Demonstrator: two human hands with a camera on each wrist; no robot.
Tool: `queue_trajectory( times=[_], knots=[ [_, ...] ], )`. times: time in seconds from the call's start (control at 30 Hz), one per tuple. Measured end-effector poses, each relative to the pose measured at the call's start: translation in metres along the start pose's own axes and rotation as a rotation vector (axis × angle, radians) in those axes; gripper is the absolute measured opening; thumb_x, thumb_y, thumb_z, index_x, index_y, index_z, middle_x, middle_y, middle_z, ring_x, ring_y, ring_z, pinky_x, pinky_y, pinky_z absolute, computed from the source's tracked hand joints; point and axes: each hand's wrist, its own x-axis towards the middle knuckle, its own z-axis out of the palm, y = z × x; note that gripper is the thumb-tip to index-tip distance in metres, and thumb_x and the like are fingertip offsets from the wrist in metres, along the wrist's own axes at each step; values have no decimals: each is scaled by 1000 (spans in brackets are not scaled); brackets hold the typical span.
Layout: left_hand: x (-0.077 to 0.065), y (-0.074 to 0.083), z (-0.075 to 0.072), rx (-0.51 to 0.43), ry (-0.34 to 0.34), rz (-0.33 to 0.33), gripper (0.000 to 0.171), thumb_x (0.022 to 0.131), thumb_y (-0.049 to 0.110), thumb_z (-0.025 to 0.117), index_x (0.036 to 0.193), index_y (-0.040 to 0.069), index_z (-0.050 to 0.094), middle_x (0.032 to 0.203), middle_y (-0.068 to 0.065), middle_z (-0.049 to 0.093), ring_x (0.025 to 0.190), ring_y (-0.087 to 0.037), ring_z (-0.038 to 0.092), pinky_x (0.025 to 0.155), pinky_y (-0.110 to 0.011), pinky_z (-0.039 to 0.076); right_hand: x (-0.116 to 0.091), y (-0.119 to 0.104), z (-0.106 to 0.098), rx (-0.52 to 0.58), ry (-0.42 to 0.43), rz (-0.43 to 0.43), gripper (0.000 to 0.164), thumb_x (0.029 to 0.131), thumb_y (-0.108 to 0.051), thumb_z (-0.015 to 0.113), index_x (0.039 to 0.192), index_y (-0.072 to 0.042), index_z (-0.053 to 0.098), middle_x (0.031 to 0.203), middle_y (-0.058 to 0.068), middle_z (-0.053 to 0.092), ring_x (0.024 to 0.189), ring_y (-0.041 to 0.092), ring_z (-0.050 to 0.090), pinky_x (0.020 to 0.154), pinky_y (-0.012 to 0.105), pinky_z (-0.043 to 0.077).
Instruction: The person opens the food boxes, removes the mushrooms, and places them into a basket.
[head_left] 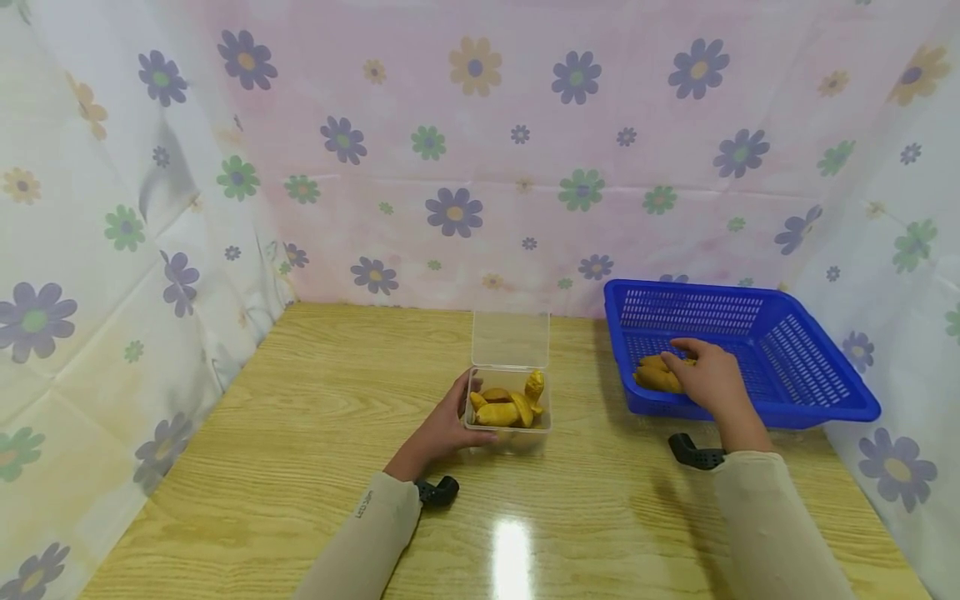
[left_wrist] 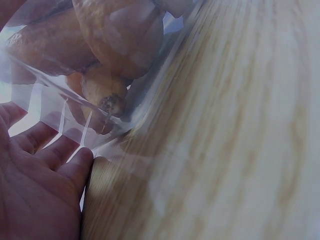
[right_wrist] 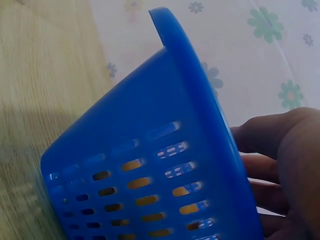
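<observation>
A small clear plastic box with its lid raised stands on the table, holding several yellow mushrooms. My left hand grips the box at its left side, thumb along the front and fingers behind. Through the clear wall, the left wrist view shows mushrooms close to the fingers. At the right, my right hand reaches over the near rim of a blue plastic basket. Its thumb and fingers stand apart above more yellow mushrooms, partly covering them.
The wood-grain table extends around the box and basket. A flower-printed cloth hangs behind and at both sides. The basket's slotted wall stands between the right wrist camera and the mushrooms. Black camera mounts sit on both wrists.
</observation>
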Motion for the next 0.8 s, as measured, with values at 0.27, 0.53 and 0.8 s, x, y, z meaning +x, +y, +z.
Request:
queue_trajectory(
  times=[0.27, 0.53, 0.8],
  knots=[
    [0, 3, -1, -30, -1, -48, 117, 75, 38, 84, 158, 22, 3, 158, -14, 24, 149, -30, 22, 119, -52, 23, -2, -1, 1, 19, 38, -3, 64, 100, -52, 42, 144, -5, 45, 142, 28, 46, 118, 48, 49, 81, 56, 49],
    [0, 2, 0, -20, -3, -58, 115, 76, 37, 83, 157, 28, 2, 158, -10, 24, 150, -27, 18, 120, -50, 19, -3, -7, 2, 17, 31, -34, 61, 101, -49, 42, 143, -7, 47, 147, 29, 40, 127, 51, 41, 92, 64, 43],
    [2, -3, -1, -27, -15, -54, 114, 78, 31, 83, 157, 29, 0, 159, -10, 21, 150, -28, 19, 119, -52, 22, -6, -21, 6, 35, 43, -71, 56, 101, -46, 45, 141, -7, 49, 147, 27, 40, 131, 52, 37, 98, 67, 38]
  ],
)
